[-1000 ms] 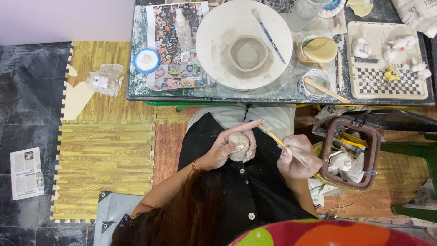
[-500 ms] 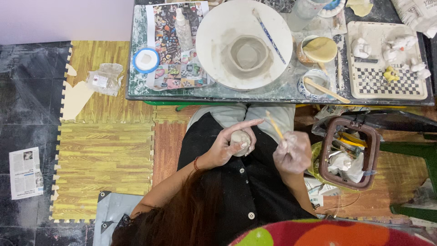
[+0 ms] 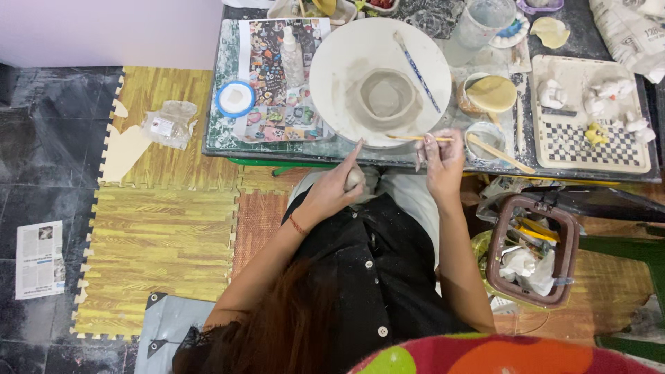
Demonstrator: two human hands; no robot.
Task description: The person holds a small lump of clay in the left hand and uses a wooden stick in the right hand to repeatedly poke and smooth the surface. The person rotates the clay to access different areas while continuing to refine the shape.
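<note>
Since a second ago, my right hand [image 3: 443, 156] has lifted off my lap to the counter [image 3: 228, 142] edge, carrying the thin wooden stick [image 3: 419, 138]. It pinches the stick, whose long axis lies level along the edge and points left at the clay pot [image 3: 383, 98] on the white round board [image 3: 332, 76]. My left hand [image 3: 339, 190] stays lower, closed around the small clay lump [image 3: 354, 179], forefinger stretched toward the counter.
</note>
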